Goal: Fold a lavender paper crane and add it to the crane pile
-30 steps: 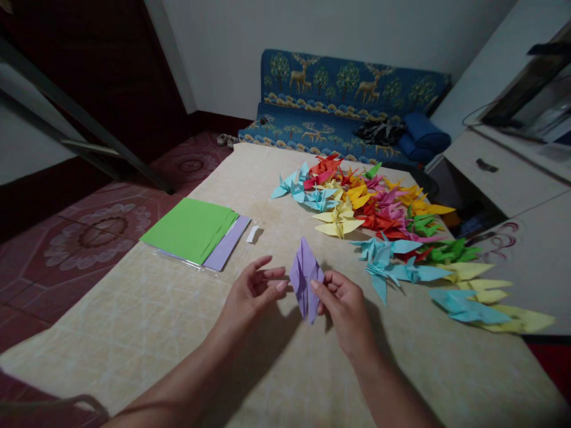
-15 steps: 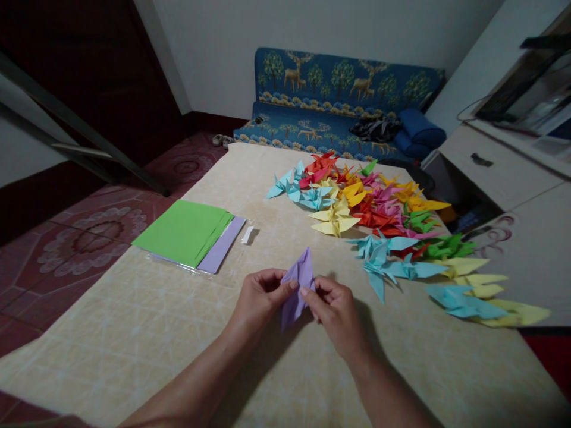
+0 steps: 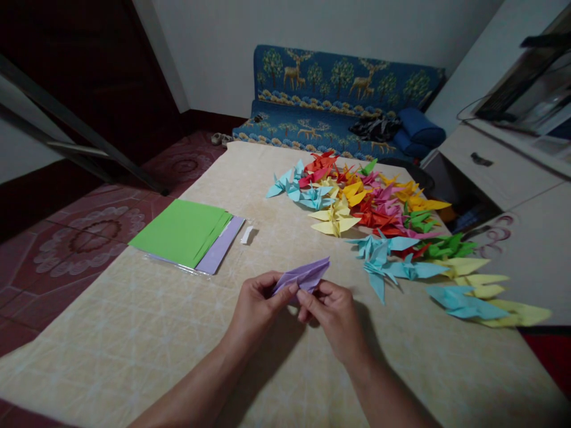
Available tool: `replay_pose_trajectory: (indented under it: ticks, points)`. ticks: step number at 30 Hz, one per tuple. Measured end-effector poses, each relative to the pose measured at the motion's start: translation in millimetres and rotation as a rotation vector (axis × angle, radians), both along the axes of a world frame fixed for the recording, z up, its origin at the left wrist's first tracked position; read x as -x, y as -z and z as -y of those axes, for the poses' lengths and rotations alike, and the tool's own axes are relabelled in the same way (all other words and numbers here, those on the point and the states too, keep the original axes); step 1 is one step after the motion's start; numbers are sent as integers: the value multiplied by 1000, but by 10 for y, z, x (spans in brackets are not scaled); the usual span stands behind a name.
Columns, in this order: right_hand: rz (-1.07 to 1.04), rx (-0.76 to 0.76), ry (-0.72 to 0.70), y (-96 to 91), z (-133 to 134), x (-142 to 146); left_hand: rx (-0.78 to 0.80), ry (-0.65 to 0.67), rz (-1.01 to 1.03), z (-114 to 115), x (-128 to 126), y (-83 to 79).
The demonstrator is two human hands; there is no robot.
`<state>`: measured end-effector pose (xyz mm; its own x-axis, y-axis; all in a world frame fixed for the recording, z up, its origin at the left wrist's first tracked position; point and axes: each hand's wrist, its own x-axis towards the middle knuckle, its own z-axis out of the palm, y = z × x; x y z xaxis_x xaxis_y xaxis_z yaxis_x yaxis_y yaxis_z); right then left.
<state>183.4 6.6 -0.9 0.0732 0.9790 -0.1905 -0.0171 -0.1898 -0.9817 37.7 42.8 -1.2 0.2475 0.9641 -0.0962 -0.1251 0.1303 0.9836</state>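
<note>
A folded piece of purple origami paper [image 3: 304,274] is held between both hands above the table, its long point tilted up to the right. My left hand [image 3: 261,303] pinches its left side, thumb on the near face. From the right, my right hand [image 3: 332,309] grips the lower edge, with the two thumb tips close together. The fingers behind the paper are partly hidden. To the right lie many folded paper cranes, among them a light blue crane [image 3: 378,261] and a pale yellow crane [image 3: 335,221].
Green paper sheets [image 3: 182,232] and purple sheets [image 3: 220,246] lie on a clear wrapper at the left, with a small white slip [image 3: 247,235] beside them. The table [image 3: 156,339] has a patterned cream cover. Beyond stand a blue sofa [image 3: 307,119] and a white cabinet [image 3: 513,172].
The purple paper has turned from nearly upright to a slant, its tip now pointing right. Both hands still hold it, and the right fingers have shifted to its lower edge.
</note>
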Motion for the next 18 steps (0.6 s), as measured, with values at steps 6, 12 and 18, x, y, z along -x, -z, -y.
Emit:
replay_pose_trajectory:
  ticks: [6, 12, 18]
  points:
    - [271, -284, 130, 44, -33, -25, -603, -25, -330, -22, 106, -53]
    - [513, -568, 15, 34, -104, -183, -1154, -82, -621, -80, 199, -28]
    - [786, -595, -86, 7, -81, -523, -1210, -57, -849, -65, 230, 33]
